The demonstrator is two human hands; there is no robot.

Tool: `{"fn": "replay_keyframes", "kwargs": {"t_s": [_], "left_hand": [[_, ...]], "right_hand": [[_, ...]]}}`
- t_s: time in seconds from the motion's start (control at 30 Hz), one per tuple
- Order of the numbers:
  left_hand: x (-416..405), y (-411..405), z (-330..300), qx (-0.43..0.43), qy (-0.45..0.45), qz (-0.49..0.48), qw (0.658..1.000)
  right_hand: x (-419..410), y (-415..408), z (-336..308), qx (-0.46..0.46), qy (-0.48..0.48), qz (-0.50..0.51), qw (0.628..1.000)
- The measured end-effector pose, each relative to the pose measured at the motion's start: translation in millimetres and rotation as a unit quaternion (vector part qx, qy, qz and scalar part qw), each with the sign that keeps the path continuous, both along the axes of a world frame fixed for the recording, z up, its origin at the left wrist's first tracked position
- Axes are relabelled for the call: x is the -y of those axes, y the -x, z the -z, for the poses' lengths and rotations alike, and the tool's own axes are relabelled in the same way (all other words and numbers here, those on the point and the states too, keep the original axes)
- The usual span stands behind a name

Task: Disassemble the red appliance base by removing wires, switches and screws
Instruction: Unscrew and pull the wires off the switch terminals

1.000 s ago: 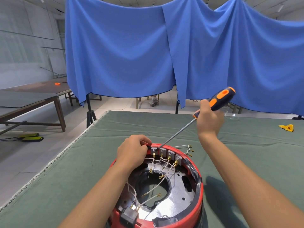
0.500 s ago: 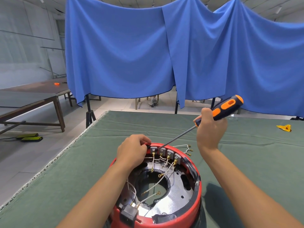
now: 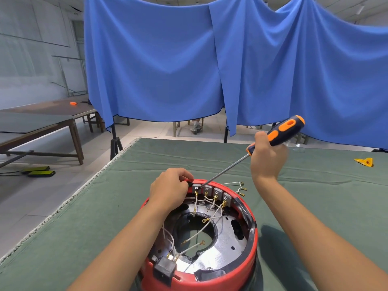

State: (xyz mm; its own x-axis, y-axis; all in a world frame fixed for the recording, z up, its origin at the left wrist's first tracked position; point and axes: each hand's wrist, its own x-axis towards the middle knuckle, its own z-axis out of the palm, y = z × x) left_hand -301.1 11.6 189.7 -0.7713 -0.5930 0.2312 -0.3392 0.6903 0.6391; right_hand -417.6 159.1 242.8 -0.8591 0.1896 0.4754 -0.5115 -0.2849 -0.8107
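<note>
While the left hand (image 3: 170, 189) grips the far rim of the red appliance base (image 3: 241, 267) on the green table (image 3: 84, 217), the right hand (image 3: 266, 158) holds the screwdriver (image 3: 260, 145), tip at the leftmost switch (image 3: 196, 187), apparently prying it; next likely needs steady leverage.

No readable text, labels, brands, numbers or signs anywhere in view.
</note>
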Motion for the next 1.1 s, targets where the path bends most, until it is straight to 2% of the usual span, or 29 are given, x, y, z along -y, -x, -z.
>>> {"fn": "replay_keyframes", "kwargs": {"t_s": [0.3,0.37,0.53,0.7,0.9,1.1], "left_hand": [[-1.4,0.5,-0.9,0.004,0.003,-0.003,1.0],[-1.7,0.5,-0.9,0.004,0.002,-0.001,1.0],[-1.7,0.6,-1.6,0.002,-0.004,0.0,1.0],[-1.8,-0.6,-1.5,0.004,-0.005,0.001,1.0],[-2.0,-0.7,-1.3,0.003,-0.001,0.002,1.0],[-2.2,0.8,0.0,-0.002,-0.001,-0.001,1.0]], "right_hand": [[11.8,27.2,-6.3,0.097,-0.09,0.019,0.991],[10.6,26.3,-5.5,0.101,-0.081,0.017,0.991],[4.5,9.1,-2.5,0.053,0.007,0.003,0.999],[1.7,-7.5,1.0,-0.036,0.02,-0.006,0.999],[6.2,-5.1,-6.8,-0.056,-0.032,-0.002,0.998],[19.3,20.1,-19.0,0.033,-0.122,0.013,0.992]]}}
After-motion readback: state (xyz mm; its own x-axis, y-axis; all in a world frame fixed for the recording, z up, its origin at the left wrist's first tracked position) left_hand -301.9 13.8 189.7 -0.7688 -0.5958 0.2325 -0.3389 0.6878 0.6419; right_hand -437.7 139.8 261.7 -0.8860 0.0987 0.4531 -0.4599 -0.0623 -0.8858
